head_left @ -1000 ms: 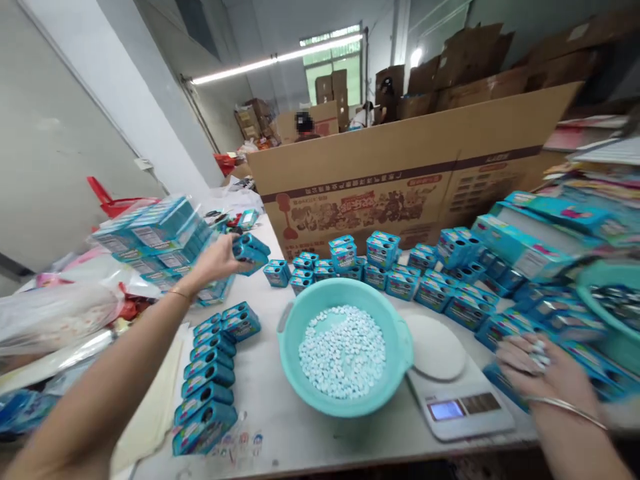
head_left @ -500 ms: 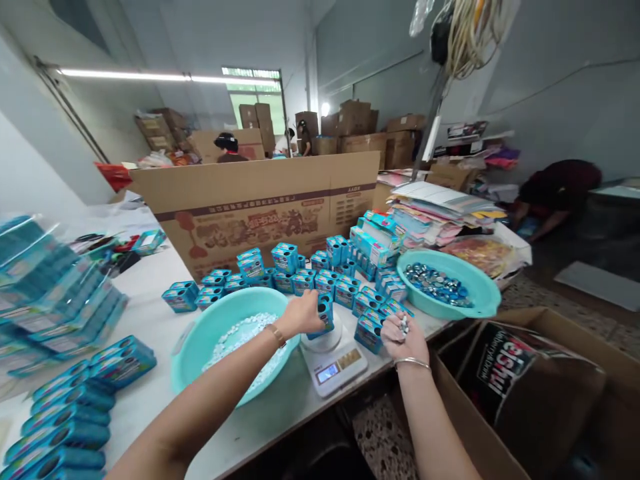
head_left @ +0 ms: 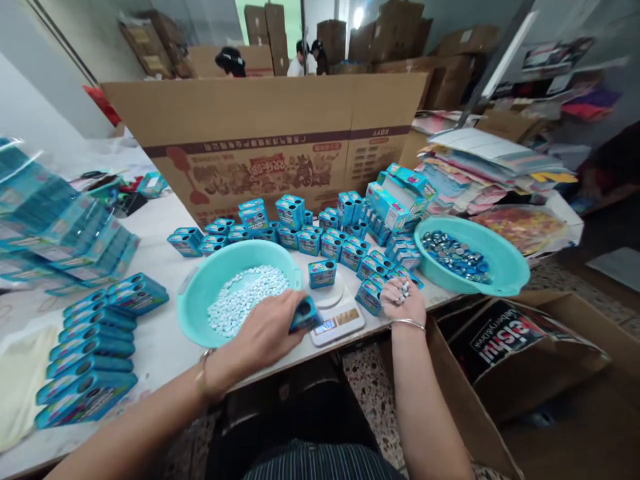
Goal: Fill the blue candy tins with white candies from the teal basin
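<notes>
My left hand (head_left: 270, 330) grips a small blue box (head_left: 305, 313) over the right rim of a turquoise basin (head_left: 193, 293). White tablets (head_left: 245, 300) lie in that basin. Palm up, my right hand (head_left: 404, 303) is curled around several white tablets (head_left: 404, 289) beside the blue boxes. Between the hands stands a white digital scale (head_left: 345, 327) with its display lit. Another blue box (head_left: 322, 274) rests upright on its round plate. Behind the scale, several blue boxes with round holes in their tops (head_left: 331, 245) stand in rows.
At the right, a second turquoise basin (head_left: 505, 267) holds shiny blue and silver round pieces. More blue boxes (head_left: 90, 353) line the left side, near wrapped stacks (head_left: 60, 227). A large cardboard sheet (head_left: 250, 110) stands behind the table. An open carton (head_left: 460, 393) sits below right.
My left hand has moved from the scale toward me and left, with a blue box in it. A box now shows on the scale. My right hand stays curled around tablets. The view has tilted down.
</notes>
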Demonstrator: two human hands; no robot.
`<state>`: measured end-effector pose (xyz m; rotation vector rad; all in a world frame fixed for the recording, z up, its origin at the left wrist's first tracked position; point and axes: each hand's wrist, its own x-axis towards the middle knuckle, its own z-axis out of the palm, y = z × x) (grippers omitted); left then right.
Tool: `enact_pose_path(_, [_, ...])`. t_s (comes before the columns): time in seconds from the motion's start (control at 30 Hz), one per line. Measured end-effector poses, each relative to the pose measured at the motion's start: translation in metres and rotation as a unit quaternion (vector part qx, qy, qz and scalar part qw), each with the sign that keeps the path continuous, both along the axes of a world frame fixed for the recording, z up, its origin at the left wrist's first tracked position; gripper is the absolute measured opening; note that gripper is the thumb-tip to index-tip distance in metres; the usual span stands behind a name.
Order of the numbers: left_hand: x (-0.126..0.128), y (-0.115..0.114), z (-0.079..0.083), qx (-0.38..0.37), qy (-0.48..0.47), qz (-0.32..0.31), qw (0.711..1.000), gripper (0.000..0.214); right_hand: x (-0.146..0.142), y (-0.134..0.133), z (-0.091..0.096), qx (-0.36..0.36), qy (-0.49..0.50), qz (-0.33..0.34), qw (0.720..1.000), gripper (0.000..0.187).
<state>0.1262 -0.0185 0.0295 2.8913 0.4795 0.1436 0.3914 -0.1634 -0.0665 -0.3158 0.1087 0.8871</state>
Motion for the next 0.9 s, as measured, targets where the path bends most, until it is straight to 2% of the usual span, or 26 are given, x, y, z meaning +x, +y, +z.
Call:
enact_pose_path(0.07, [-0.026,-0.012,-0.017,0.032,-0.023,-0.006,0.999,0.028,0.0,0.009,0.001,-0.005,0.014,0.01,1.0,0.023])
enact_pose_path(0.17, [-0.049,-0.023,-0.053,0.081,-0.058,0.009,0.995,0.042,-0.002,0.021,0.002,-0.004,0.023,0.022,0.999,0.022])
enact_pose_path(0.27, [-0.055,-0.025,-0.081,0.107,-0.042,0.014,0.993,0.058,-0.003,0.031,0.004,-0.003,0.011,0.036,0.999,0.022])
enact_pose_path(0.4, [-0.053,-0.017,-0.098,0.113,0.002,0.001,0.994,0.066,-0.005,0.041,0.015,-0.018,0.007,0.046,0.999,0.022])
enact_pose_path(0.6, [-0.044,-0.011,-0.115,0.175,-0.054,0.018,0.983,0.063,-0.009,0.061,0.033,-0.043,-0.016,0.038,0.998,0.025])
enact_pose_path(0.7, [-0.045,-0.014,-0.117,0.168,-0.098,0.017,0.981,0.057,-0.009,0.072,0.037,-0.049,-0.027,0.044,0.997,0.024])
enact_pose_path(0.8, [-0.046,-0.015,-0.105,0.115,-0.149,0.016,0.982,0.053,-0.01,0.08,0.041,-0.065,-0.014,0.038,0.997,0.026])
enact_pose_path(0.9, [-0.037,-0.004,-0.081,0.067,-0.188,0.046,0.979,0.058,-0.009,0.084,0.045,-0.082,0.009,0.027,0.996,0.028])
